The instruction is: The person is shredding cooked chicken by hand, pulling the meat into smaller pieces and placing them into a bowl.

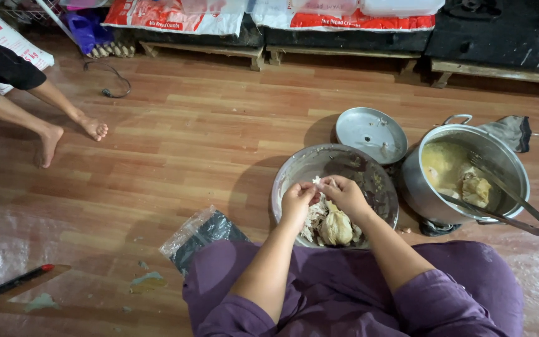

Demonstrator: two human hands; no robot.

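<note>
**Here, both hands are pulling at pale cooked meat over a steel bowl**

Here the person is sitting on the wooden floor (207,118) in purple clothing, leaning over a round metal bowl (369,171) set just in front of the knees. The left hand (297,203) and right hand (344,192) are meeting above the bowl, fingertips pinched together on a small whitish shred of meat (317,181). Below them, a heap of cooked meat (332,226) is lying in the near side of the bowl: pale, cream to light tan, torn and stringy, with one rounded lump in the middle; it is probably chicken, though the view is too soft to be sure. Just right of the bowl, a large steel pot (428,193) is holding yellowish broth and more pieces, with metal tongs (506,203) resting across its rim. A flat lid (370,134) is lying behind the bowl. At far left, another person's bare feet (73,134) are showing.
</note>
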